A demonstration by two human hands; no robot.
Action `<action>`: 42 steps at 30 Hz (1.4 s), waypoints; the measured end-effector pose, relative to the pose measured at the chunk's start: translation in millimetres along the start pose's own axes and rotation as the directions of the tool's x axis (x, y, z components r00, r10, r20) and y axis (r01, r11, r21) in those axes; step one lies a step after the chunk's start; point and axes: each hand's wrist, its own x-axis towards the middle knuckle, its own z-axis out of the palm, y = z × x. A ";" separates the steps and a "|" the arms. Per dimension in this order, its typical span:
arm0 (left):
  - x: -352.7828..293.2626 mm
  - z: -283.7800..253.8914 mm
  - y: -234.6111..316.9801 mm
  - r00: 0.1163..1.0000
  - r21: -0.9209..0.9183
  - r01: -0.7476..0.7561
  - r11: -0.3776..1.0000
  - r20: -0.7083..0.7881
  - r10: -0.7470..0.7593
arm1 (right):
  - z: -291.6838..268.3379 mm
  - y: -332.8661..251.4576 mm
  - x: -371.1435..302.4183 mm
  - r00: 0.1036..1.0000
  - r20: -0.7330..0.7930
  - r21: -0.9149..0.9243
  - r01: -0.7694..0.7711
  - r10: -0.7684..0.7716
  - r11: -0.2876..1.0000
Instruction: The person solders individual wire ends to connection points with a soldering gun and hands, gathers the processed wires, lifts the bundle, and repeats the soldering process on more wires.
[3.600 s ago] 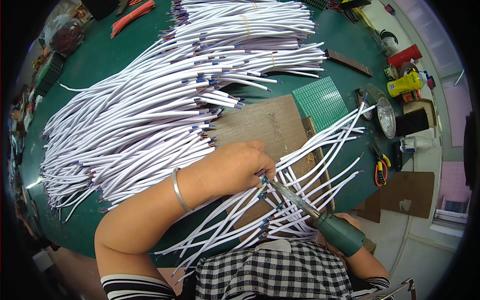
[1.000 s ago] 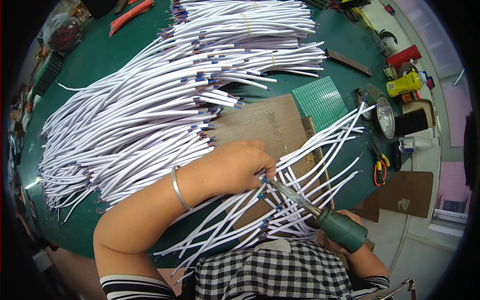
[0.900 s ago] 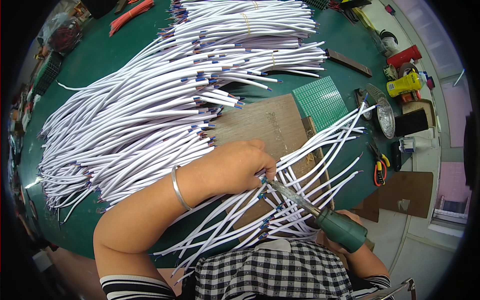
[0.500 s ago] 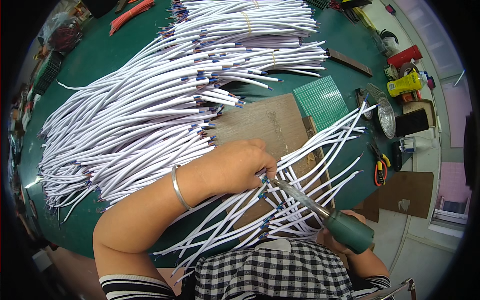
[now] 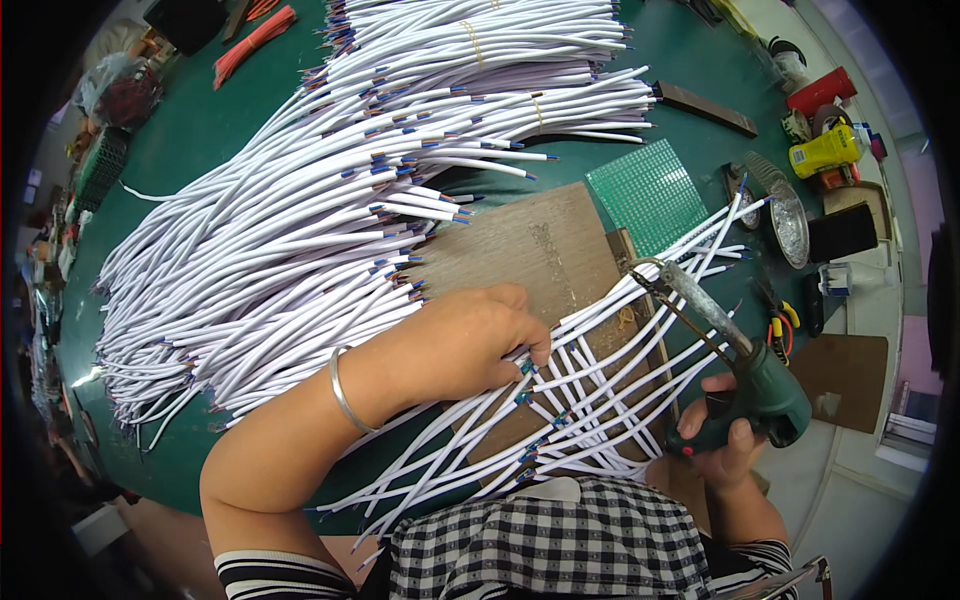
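Observation:
My left hand [image 5: 485, 335] is closed in a pinch on white cables [image 5: 480, 412], where their bared blue-and-brown ends meet other cable ends over the board. In my right hand [image 5: 738, 450] is a green pistol-shaped soldering gun [image 5: 772, 395], gripped by its handle. Its metal barrel and thin curved feed tube point up and to the left, above the right-hand cables and apart from the joints. Several joined wire ends [image 5: 540, 440] lie in a row below my left fingertips. Those fingers partly hide the uppermost joint.
A wooden board [image 5: 525, 245] lies under the joints. Large bundles of white cables [image 5: 270, 220] spread across the green table [image 5: 180, 180]. Around the right side are a green perforated board [image 5: 648, 195], a metal dish [image 5: 788, 230], pliers [image 5: 780, 325] and a yellow bottle [image 5: 825, 150].
The soldering gun has lifted off the joint at my left fingers and swung up to the right, its barrel now pointing up. My left hand keeps its pinch in nearly the same place.

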 end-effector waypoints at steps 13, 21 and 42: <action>-1.7 0.9 2.3 1.000 0.022 0.001 1.000 -0.020 -0.001 | -5.1 12.3 3.5 0.998 0.067 0.088 -0.022 0.016 0.996; -17.6 12.8 11.6 0.971 -0.043 0.028 0.999 -0.236 -0.037 | 5.1 7.0 6.6 0.999 -0.016 0.147 -0.041 0.043 0.988; -37.9 56.8 36.4 0.767 0.259 0.126 0.958 -0.638 0.072 | 46.8 3.6 36.1 0.911 0.329 0.523 -0.395 0.249 0.755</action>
